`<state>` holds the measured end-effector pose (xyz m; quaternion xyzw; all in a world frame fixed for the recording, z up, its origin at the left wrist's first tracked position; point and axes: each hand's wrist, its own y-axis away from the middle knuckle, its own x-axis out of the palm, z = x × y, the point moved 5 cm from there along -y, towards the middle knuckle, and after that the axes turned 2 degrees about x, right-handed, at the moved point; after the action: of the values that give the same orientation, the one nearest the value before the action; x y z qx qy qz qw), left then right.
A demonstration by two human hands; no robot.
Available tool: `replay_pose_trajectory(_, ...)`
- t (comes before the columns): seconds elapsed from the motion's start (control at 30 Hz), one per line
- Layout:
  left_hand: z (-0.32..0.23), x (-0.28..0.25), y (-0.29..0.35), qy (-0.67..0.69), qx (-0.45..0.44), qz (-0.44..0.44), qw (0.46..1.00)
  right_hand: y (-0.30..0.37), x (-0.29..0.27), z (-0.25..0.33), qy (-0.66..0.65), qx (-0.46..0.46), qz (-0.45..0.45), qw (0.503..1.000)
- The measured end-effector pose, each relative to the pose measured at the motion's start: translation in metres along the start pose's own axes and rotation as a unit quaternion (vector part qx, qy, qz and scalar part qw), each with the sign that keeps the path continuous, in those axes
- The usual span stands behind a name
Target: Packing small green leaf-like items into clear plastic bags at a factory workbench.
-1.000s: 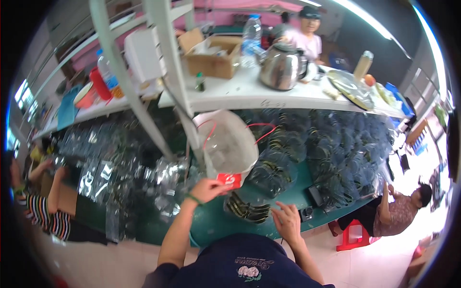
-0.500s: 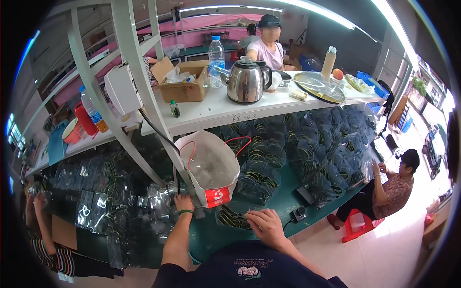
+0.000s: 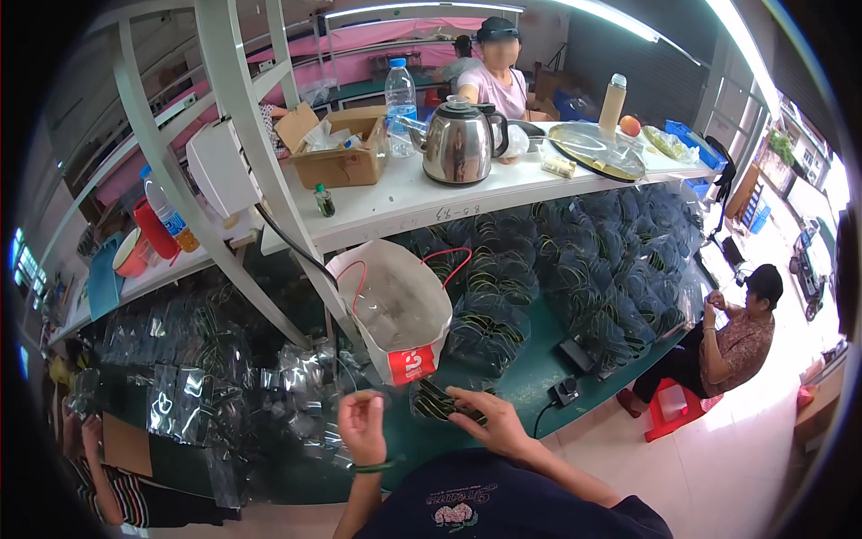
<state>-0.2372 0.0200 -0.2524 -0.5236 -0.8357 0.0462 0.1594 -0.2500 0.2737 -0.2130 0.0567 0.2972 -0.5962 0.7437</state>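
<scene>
1. When reaching across the table (image 3: pixel 525 382), avoid snagging the bag (image 3: pixel 427 327), open just beyond the packet (image 3: pixel 431 402).
2. Right hand (image 3: pixel 489 422): over the packet's right end, with thumb and fingers apart; cannot tell how firmly pressed.
3. Left hand (image 3: pixel 363 433): left of the packet, with thumb and fingertips close together; cannot tell whether clamped on anything.
4. Packet: flat on the table; judged light, flexible, probably slippery. Grasp across the middle; avoid pulling on loose film.

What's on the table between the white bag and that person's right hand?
In the head view, a dark, yellow-lined bundle lies between the white bag and the right hand, partly covered by that hand.
</scene>
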Motion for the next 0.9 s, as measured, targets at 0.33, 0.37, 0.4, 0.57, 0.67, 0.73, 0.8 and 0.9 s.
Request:
replay_pose_trajectory(0.33,-0.030,0.069,0.024,0.102,-0.139,0.148,0.974,0.007,0.001,-0.037,-0.269,0.153,0.010,0.951)
replay_pose_trajectory(0.37,-0.026,0.064,0.022,0.100,-0.142,0.147,0.974,0.008,-0.002,-0.034,-0.236,0.149,0.016,0.960)
replay_pose_trajectory(0.4,-0.019,0.060,0.021,0.071,-0.174,0.216,0.958,0.010,-0.004,-0.031,-0.238,0.153,0.015,0.959)
replay_pose_trajectory(0.57,0.006,0.058,0.021,0.060,-0.219,0.273,0.935,0.012,-0.008,-0.036,-0.285,0.136,-0.035,0.948)
replay_pose_trajectory(0.67,-0.004,0.067,0.019,0.108,-0.173,0.261,0.944,0.011,-0.006,-0.037,-0.343,0.150,-0.050,0.926)
replay_pose_trajectory(0.73,0.000,0.064,0.024,0.140,-0.238,0.240,0.931,0.012,-0.008,-0.034,-0.351,0.169,-0.049,0.920)
replay_pose_trajectory(0.8,0.004,0.059,0.025,0.134,-0.236,0.230,0.935,0.010,-0.006,-0.034,-0.360,0.189,-0.048,0.912)
replay_pose_trajectory(0.9,0.010,0.052,0.023,0.120,-0.237,0.215,0.940,0.006,-0.011,-0.025,-0.293,0.091,-0.072,0.949)
